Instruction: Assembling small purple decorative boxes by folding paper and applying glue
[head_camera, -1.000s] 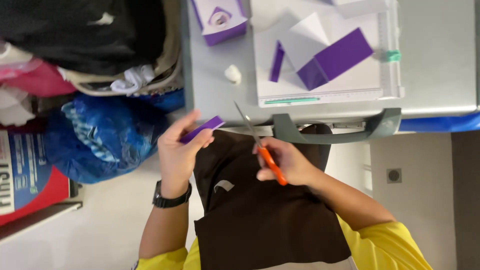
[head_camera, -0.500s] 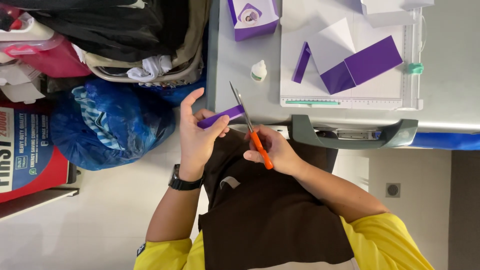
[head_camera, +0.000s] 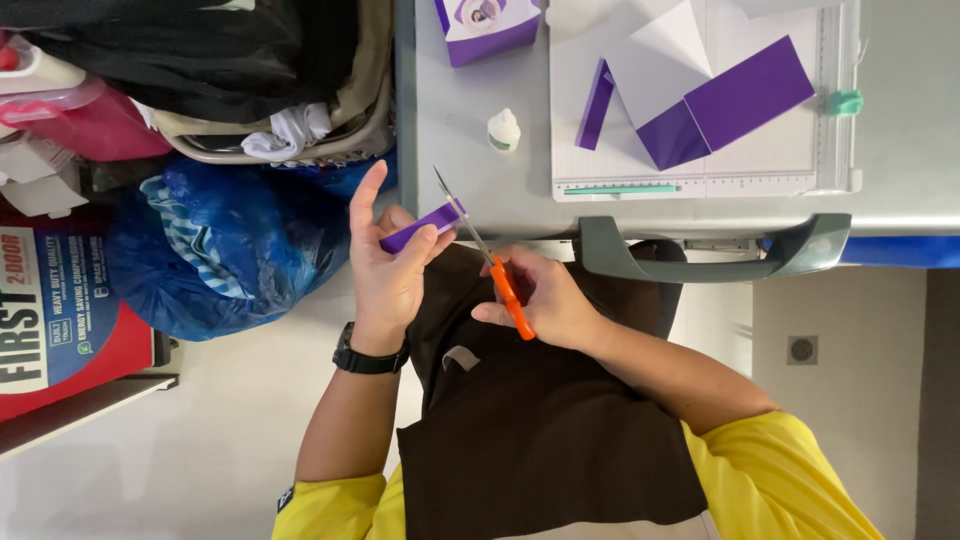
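Left hand (head_camera: 385, 275) pinching purple strip (head_camera: 422, 226) between thumb and fingers, held off counter (head_camera: 480, 170) edge, over lap, likely to give blades room. Right hand (head_camera: 545, 300) closed round orange scissors (head_camera: 490, 265), blades at strip's right end, tips over counter edge. Glue bottle (head_camera: 503, 130) just beyond blade tips, apart. Cutting board (head_camera: 700, 175) with purple card (head_camera: 730, 105) well right. Blue bag (head_camera: 220, 245) crowding left side; open room only over apron (head_camera: 540, 430).

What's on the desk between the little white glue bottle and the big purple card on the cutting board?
In the head view, a narrow purple strip lies between the glue bottle and the big purple card, beside a white sheet.
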